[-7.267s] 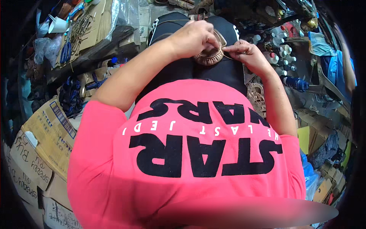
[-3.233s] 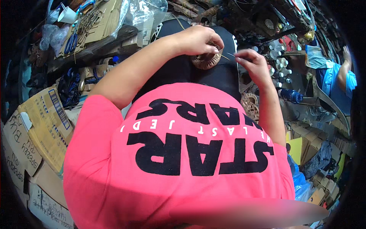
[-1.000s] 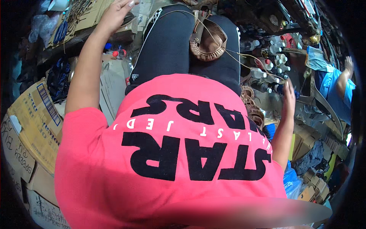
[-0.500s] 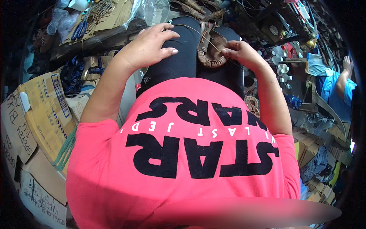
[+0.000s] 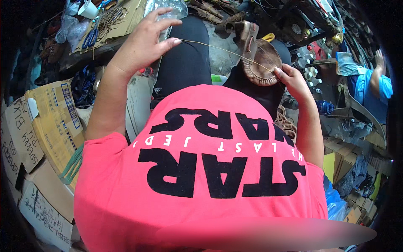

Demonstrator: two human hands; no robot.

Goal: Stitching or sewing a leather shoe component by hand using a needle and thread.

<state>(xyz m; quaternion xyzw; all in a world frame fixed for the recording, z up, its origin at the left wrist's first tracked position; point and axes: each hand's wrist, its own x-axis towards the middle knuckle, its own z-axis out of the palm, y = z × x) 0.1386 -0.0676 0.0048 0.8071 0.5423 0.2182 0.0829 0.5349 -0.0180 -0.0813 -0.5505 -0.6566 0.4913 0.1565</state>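
Our left hand (image 5: 145,40) is raised over the left knee, fingers spread and only loosely curled, with a pale thread (image 5: 218,49) pinched at the fingertips. The thread runs taut across both knees to the brown sandal (image 5: 260,59), which lies on our right thigh near the knee, its stitched edge turned toward us. Our right hand (image 5: 294,82) is closed on the near edge of the sandal, thumb and fingers pressing it against the black trousers (image 5: 184,63).

Just beside the right thigh, lower down, more brown sandals (image 5: 287,124) are stacked. Left of our left arm stand cardboard boxes (image 5: 54,122), one behind another. Beyond the left hand a cardboard sheet (image 5: 121,21) carries blue-handled scissors (image 5: 90,38), and a clear plastic bag (image 5: 172,8) lies at its right edge. To the far right, well apart from us, another person in a blue shirt (image 5: 371,90) bends an arm upward.
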